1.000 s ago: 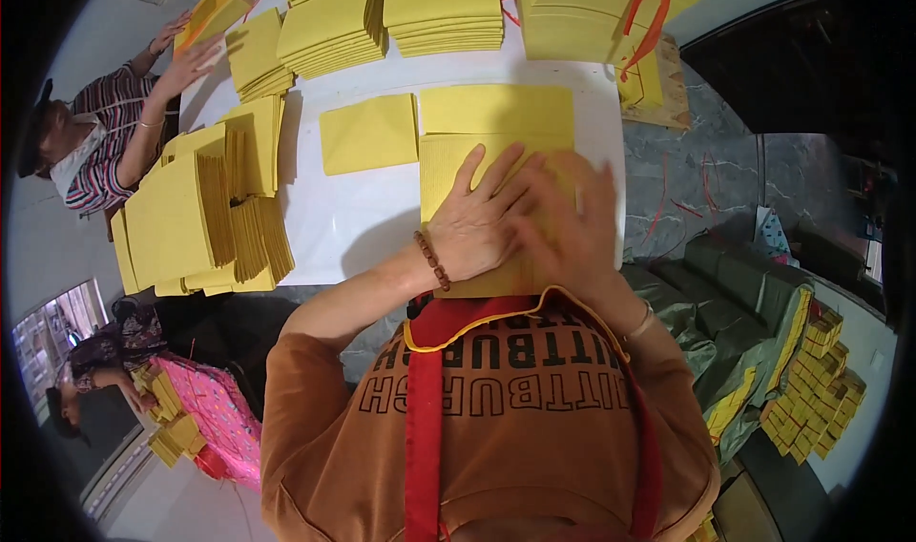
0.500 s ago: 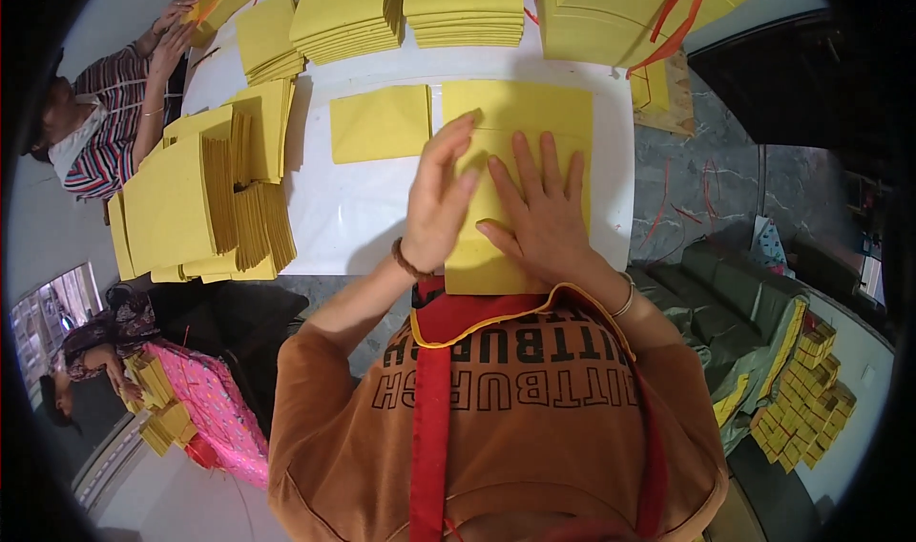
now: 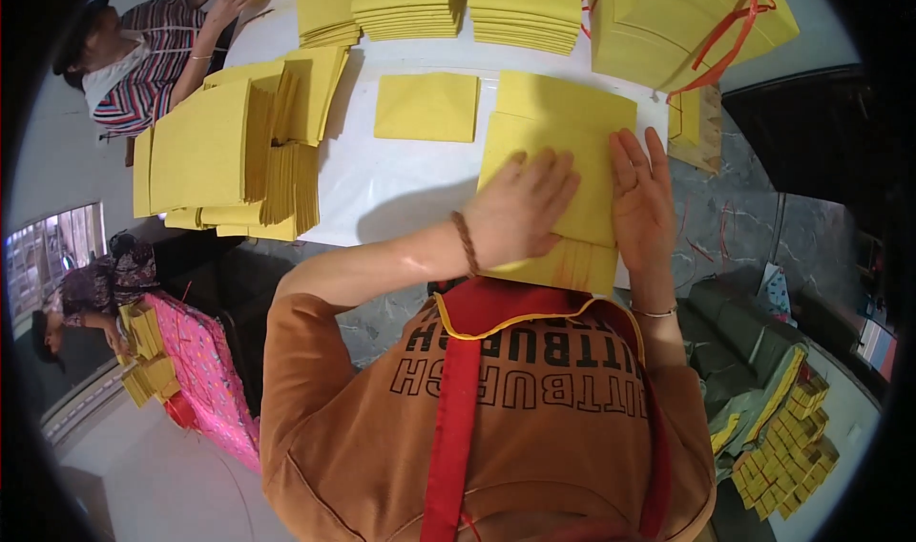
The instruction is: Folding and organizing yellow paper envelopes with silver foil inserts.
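My left hand [image 3: 523,215] now flat across the yellow paper [image 3: 593,184], right hand [image 3: 644,219] shifted to its right edge, all fingers [image 3: 657,156] extended, unclenched.

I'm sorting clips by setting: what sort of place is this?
Probably a small paper-handling workshop. Yellow stacks cover much of a white table, a person in a striped top has their hands at its far left corner, and many small yellow bundles are piled at the right.
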`<state>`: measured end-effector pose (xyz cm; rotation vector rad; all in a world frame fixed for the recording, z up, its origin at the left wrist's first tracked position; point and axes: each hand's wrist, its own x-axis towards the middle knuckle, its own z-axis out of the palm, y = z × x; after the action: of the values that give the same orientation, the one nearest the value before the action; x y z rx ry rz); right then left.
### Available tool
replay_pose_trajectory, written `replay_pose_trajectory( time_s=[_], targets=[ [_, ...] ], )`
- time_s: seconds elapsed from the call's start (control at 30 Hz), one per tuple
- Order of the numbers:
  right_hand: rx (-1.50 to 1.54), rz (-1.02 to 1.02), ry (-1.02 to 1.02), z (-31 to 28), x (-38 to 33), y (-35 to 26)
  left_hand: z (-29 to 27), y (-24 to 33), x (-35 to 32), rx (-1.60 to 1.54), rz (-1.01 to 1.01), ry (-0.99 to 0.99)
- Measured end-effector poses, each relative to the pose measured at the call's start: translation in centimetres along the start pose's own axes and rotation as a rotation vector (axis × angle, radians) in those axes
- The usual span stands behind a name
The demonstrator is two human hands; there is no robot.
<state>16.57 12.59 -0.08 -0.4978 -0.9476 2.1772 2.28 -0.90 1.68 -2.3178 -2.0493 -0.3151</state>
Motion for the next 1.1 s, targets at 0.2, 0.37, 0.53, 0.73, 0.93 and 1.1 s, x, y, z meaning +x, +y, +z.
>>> replay_pose_trajectory(
  time_s=[0.2,0.37,0.53,0.73,0.93,1.1],
  targets=[
    [-0.106,0.094,-0.061,2.0,0.6,-2.0,0.9,2.0,1.0,0.368,0.001,0.137],
    [-0.090,-0.174,0.023,2.4,0.5,-3.6,-5.3,-4.4,0.2,-0.404,-0.069,0.357],
    [-0.681,-0.129,-0.105,0.8,-0.9,-2.3,-1.4,-14.1,-3.1,0.108,-0.269,0.462],
    [-1.760,-0.337,-0.441,3.4,-1.4,-1.0,9.7,-16.1,-6.4,0.099,-0.258,0.282],
    [-1.841,-0.252,-0.468,2.3,-1.4,0.1,10.2,-17.0,-6.5,0.074,-0.265,0.295],
    [-1.773,-0.265,-0.482,2.2,-1.3,0.2,12.1,-17.1,-8.0,0.066,-0.235,0.109]
  ],
)
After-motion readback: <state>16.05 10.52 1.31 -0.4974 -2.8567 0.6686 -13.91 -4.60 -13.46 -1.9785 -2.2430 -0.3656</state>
